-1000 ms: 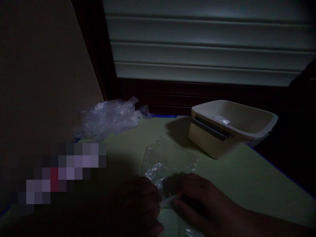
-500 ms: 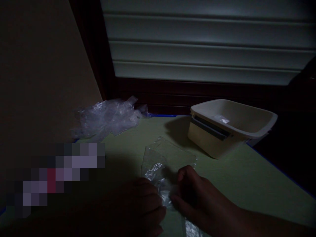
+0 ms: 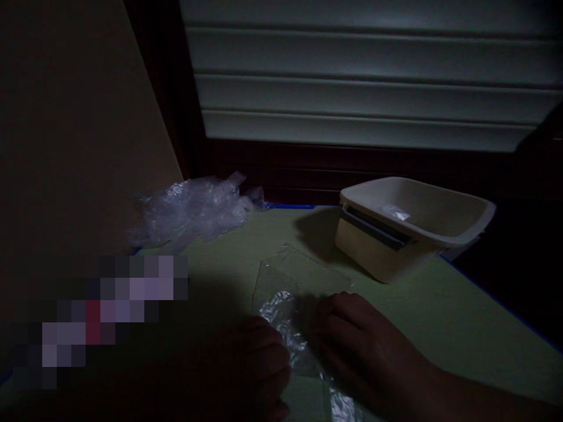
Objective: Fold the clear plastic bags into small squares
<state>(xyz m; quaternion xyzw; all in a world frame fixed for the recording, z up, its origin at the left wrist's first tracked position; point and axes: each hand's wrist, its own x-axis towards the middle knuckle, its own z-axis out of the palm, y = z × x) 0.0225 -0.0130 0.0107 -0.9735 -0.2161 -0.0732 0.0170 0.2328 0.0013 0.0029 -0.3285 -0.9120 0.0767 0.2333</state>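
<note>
A clear plastic bag (image 3: 281, 305) lies crinkled on the green tabletop (image 3: 237, 258) in front of me. My left hand (image 3: 259, 363) rests at its left edge, fingers curled and closed; the palm side is hidden in shadow. On the bag's right side is my right hand (image 3: 352, 334), knuckles up with its fingers bent together over the plastic. What its fingertips pinch is hidden. Another shiny strip of clear plastic (image 3: 341, 405) lies at the bottom, just below my right hand.
Crumpled clear plastic bags (image 3: 197, 208) are heaped at the back left. A cream bin (image 3: 373, 249) with a dark handle stands back right, a small clear piece inside. A blurred-out patch (image 3: 105, 319) covers the left side.
My right hand has rolled palm-down and its fingers have closed over the bag; before, thumb and fingers were apart. My left hand has barely moved.
</note>
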